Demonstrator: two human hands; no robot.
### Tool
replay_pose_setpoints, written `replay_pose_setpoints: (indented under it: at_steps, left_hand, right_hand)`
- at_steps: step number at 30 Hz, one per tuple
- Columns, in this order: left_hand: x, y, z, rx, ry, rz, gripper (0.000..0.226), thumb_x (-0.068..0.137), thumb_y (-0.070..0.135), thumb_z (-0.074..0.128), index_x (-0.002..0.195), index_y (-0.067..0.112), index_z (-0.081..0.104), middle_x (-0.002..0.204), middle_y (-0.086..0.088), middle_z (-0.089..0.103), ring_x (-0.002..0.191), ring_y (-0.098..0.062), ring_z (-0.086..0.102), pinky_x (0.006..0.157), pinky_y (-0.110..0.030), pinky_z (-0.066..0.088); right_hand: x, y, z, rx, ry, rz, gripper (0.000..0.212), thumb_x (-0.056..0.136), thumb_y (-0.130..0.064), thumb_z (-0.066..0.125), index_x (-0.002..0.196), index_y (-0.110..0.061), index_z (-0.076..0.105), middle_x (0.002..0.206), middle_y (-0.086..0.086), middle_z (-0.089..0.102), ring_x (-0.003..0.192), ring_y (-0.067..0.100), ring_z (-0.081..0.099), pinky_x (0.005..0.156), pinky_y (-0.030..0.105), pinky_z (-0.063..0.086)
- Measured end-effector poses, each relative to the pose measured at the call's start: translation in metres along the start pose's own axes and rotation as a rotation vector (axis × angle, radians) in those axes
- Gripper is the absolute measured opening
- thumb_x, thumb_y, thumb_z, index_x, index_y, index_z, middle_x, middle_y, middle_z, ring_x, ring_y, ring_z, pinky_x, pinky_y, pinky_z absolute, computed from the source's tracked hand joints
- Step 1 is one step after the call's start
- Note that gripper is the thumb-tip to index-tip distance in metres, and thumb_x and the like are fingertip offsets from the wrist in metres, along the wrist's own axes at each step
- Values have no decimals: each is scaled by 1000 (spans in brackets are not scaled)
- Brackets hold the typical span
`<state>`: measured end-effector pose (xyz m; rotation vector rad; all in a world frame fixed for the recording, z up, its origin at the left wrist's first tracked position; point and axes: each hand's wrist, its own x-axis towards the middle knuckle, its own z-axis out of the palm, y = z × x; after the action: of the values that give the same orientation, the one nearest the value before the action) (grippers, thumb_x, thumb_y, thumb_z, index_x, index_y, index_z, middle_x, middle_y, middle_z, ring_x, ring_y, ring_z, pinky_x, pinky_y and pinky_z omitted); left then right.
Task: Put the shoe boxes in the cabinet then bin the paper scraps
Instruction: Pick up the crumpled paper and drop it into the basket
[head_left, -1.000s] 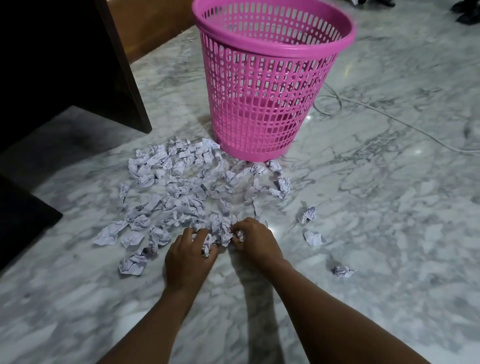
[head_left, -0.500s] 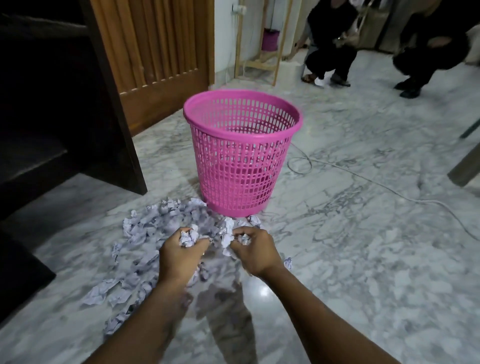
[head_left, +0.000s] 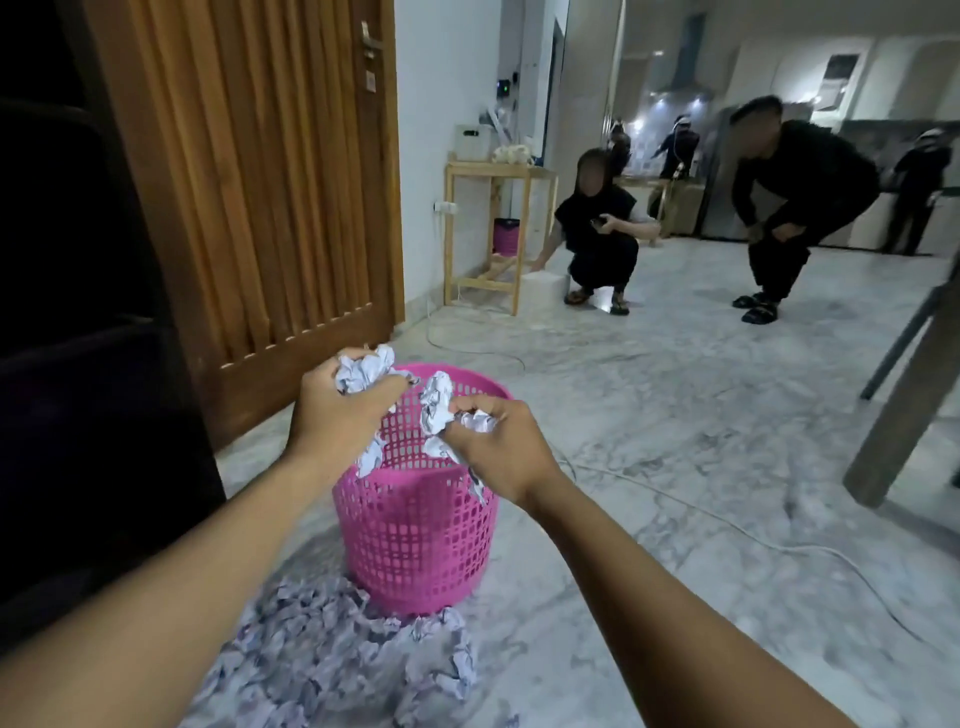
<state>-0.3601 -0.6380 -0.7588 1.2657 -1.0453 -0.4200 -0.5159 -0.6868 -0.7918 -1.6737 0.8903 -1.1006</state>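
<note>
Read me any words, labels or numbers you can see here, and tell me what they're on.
Nothing here can be read.
paper scraps: dark print marks, too blurred to read.
door sticker: too small to read.
sheet on the far wall: too blurred to read.

One wide-angle view, worn on the head, faces forward and slightly down along both forearms. The left hand (head_left: 332, 410) and right hand (head_left: 501, 449) sit close at mid-frame, the pink bin (head_left: 415, 540) just beyond, the marble floor (head_left: 675, 457) receding far behind.
</note>
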Motion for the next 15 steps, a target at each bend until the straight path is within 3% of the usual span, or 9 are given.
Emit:
replay_pose_setpoints:
  at_steps: [3,7,11,15]
  left_hand:
    - [32,18,21,-108,-7,-24,20,83,8,70,73,21,59,59,9,61,45,4,55,45,-12,44]
    - [74,-2,43,-122,-42,-124,9,82,18,71,79,20,63,71,-1,64,57,-9,61,54,-21,49]
    - [107,-56,57,-116,-1,-313,13,80,27,72,80,15,67,76,-3,69,71,-21,66,65,-28,50]
    - [121,-108,62,17,46,-416,16,85,29,67,90,14,66,78,-3,68,61,-14,59,54,-22,43]
  right_hand:
    - [23,-12,-9,90,38,-16,13,86,-19,75,91,-8,74,84,15,75,68,17,67,63,30,54]
    - [53,-4,-12,226,120,54,14,86,-19,75,93,-7,73,77,9,73,63,18,65,54,22,50]
    - [81,20,-4,245,230,115,18,83,-25,78,95,-12,73,80,7,76,65,14,67,57,22,51]
    - [111,46,16,199,281,152,23,80,-33,80,95,-17,73,71,-2,73,59,11,65,58,25,50]
